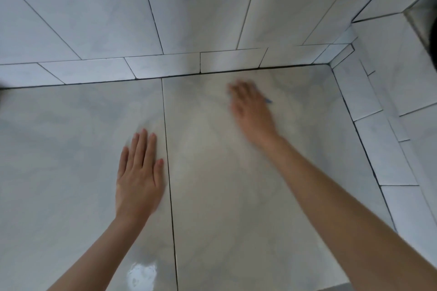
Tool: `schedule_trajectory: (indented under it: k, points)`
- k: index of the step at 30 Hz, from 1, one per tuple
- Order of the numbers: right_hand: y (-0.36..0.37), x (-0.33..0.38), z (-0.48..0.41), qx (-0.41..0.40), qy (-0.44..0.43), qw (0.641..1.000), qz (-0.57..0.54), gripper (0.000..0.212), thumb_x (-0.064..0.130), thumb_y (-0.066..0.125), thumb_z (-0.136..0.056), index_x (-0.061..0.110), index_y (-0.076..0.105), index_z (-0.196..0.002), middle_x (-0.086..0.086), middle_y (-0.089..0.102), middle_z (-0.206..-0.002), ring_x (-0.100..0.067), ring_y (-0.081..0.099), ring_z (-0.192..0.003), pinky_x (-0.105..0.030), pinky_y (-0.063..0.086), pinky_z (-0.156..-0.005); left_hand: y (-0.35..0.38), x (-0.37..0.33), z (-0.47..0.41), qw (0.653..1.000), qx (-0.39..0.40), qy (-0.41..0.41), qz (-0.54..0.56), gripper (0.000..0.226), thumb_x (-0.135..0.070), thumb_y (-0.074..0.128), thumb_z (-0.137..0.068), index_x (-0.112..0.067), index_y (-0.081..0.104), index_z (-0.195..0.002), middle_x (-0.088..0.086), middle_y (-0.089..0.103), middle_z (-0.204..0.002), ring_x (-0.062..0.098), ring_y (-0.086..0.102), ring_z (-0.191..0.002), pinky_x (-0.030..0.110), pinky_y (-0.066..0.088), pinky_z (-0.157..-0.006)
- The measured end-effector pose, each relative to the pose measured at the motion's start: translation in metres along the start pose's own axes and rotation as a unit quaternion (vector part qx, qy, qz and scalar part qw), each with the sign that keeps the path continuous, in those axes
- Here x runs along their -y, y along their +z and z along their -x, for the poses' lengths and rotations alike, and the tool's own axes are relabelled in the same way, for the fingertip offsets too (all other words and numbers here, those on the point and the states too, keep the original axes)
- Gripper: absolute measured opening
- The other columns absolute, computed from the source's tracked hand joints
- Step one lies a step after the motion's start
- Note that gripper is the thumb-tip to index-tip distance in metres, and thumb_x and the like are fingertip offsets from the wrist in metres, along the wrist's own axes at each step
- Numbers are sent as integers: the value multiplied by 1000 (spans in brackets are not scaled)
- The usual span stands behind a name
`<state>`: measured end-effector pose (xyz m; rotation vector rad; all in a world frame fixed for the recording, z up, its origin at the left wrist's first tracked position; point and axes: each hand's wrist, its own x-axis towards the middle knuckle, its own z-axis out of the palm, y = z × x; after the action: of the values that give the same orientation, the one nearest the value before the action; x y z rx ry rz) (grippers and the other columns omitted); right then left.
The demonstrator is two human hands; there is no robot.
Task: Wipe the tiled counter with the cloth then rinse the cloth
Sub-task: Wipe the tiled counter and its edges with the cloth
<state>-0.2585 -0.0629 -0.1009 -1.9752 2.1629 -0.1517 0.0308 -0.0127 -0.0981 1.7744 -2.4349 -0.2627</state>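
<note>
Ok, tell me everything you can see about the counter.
The counter is large glossy pale grey tiles, marble-like, with thin dark grout lines; one runs front to back between the hands. It meets tiled walls at back and right. Some glare shines near the front. The left hand lies flat on it; the blurred right hand presses a half-hidden blue cloth near the back.

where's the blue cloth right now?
Head view, right side: only a sliver of the blue cloth shows, under the blurred right hand on the light grey tiled counter, near the white tiled back wall.
</note>
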Motion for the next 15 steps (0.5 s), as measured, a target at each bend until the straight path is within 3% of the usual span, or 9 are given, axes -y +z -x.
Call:
schedule_trajectory:
  k: [3,6,9,12,15]
  points:
    - [-24,-87,4,-16,124,992,28,62,33,10,-92,4,37,-141,-21,38,-145,-40,32,-133,-44,20,-115,0,0,1,1000,3,1,0,57,-34,17,-96,-12,19,-149,5,16,-157,15,9,-145,35,5,-118]
    - [-41,-129,14,-19,185,982,21,56,36,13,-98,10,20,-148,-16,20,-154,-36,13,-142,-43,10,-117,0,-1,0,1000,5,-1,2,57,-34,18,-96,-12,19,-149,4,16,-157,14,8,-145,33,4,-118]
    - [-47,-128,23,-41,184,982,0,50,30,21,-103,16,10,-150,-9,1,-158,-29,-6,-145,-41,-5,-116,0,0,-1,1000,4,-2,4,57,-34,18,-96,-12,19,-149,4,16,-156,13,8,-145,32,3,-118]
    - [-47,-120,34,-66,167,984,-5,48,28,21,-103,12,19,-148,-12,9,-157,-27,2,-145,-39,0,-117,0,-1,-1,1000,4,0,1,57,-33,18,-96,-11,20,-148,5,17,-156,14,9,-145,34,4,-118]
    - [-38,-123,38,-33,156,987,14,50,28,18,-103,12,14,-149,-13,9,-157,-28,3,-145,-39,0,-117,-1,0,-1,1000,3,2,-1,57,-33,19,-96,-10,21,-148,5,17,-156,14,9,-145,35,6,-118]
